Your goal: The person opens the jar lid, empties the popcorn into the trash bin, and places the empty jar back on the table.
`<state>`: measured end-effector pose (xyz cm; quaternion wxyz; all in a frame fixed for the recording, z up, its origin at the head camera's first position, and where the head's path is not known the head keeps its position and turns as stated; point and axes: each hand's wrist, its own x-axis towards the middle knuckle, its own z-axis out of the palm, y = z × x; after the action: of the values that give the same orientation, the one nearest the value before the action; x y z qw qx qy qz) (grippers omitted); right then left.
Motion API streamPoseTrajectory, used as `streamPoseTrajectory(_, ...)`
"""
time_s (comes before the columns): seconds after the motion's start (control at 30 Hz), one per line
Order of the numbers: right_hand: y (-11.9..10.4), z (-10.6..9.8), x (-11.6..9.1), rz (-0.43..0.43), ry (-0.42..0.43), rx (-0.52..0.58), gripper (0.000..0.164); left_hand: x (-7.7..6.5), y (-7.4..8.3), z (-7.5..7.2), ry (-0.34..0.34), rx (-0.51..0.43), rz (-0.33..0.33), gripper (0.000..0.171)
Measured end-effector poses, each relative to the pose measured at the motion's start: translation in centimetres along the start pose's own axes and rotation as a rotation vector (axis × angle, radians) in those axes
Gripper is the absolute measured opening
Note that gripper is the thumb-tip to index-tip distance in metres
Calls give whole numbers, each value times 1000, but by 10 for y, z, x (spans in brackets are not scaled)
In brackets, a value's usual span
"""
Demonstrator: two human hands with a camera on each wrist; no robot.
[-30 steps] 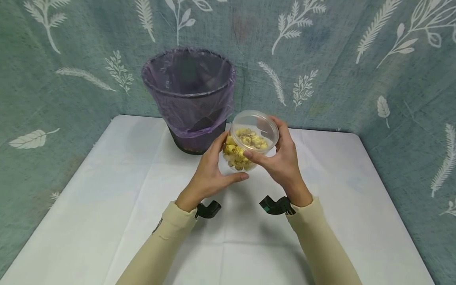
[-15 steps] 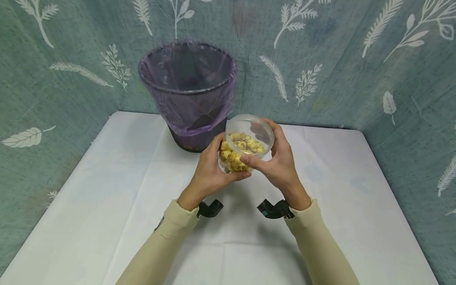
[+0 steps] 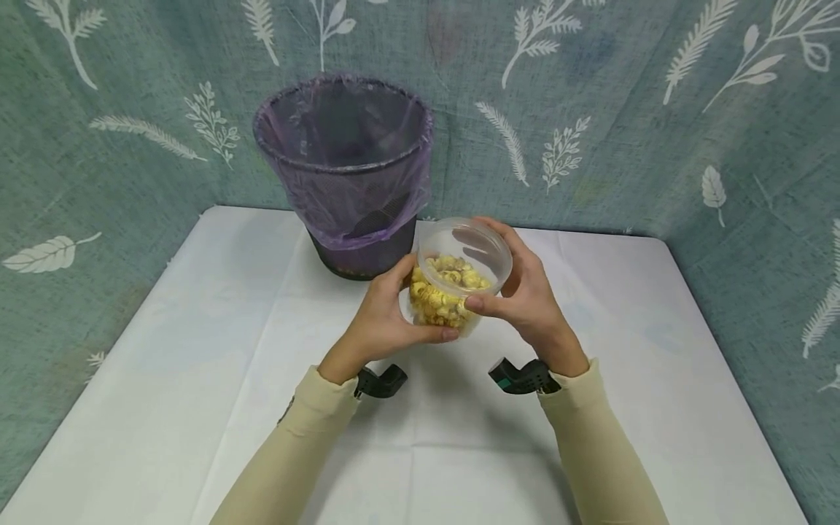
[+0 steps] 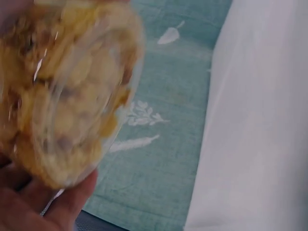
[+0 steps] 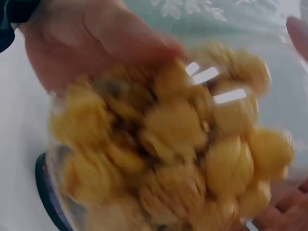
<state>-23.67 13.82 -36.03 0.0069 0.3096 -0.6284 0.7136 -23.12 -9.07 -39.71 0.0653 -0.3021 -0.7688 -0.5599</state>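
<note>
A clear round plastic jar [image 3: 438,244], partly filled with yellow popcorn [image 3: 441,302], is held up over the white table, its top tilted toward the head camera. My left hand [image 3: 383,313] grips the lower part from the left, thumb along the near side. My right hand [image 3: 525,295] holds the top rim from the right, with its thumb on the near edge and its other fingers behind. In the left wrist view, the jar's base [image 4: 82,103] faces the camera and fingers wrap under it. Blurred popcorn [image 5: 173,130] shows through the wall in the right wrist view.
Just beyond the left hand, a dark mesh waste bin [image 3: 367,255] lined with a purple bag [image 3: 348,200] stands at the table's back edge. A white cloth covers the table [image 3: 590,437]. Green leaf-patterned fabric [image 3: 617,160] hangs behind and at both sides.
The jar has come slightly lower and nearer over the last half second. The right thumb has shifted rightward along the rim. Both hands keep their hold throughout.
</note>
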Motion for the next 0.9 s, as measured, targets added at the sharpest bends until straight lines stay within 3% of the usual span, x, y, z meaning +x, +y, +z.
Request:
streamPoseTrajectory(0.27,-6,-9,-4,3,-169,149,108,-1,6,-8,-167,-123,31,101)
streamPoseTrajectory(0.4,-7,-12,-6,10,-193,149,114,-2,7,-10,-173,-132,39,101)
streamPoseTrajectory(0.5,-7,-11,-6,4,-139,136,115,-2,7,-10,-104,-110,31,99)
streamPoseTrajectory(0.6,-7,-5,-6,-33,-9,99,112,-1,6,-8,19,-75,10,98)
streamPoseTrajectory(0.77,-6,14,-3,-116,201,-116,104,0,0,-2,229,-16,-6,96)
streamPoseTrajectory(0.9,-2,27,-3,-113,271,-252,108,1,-2,4,298,37,-7,95)
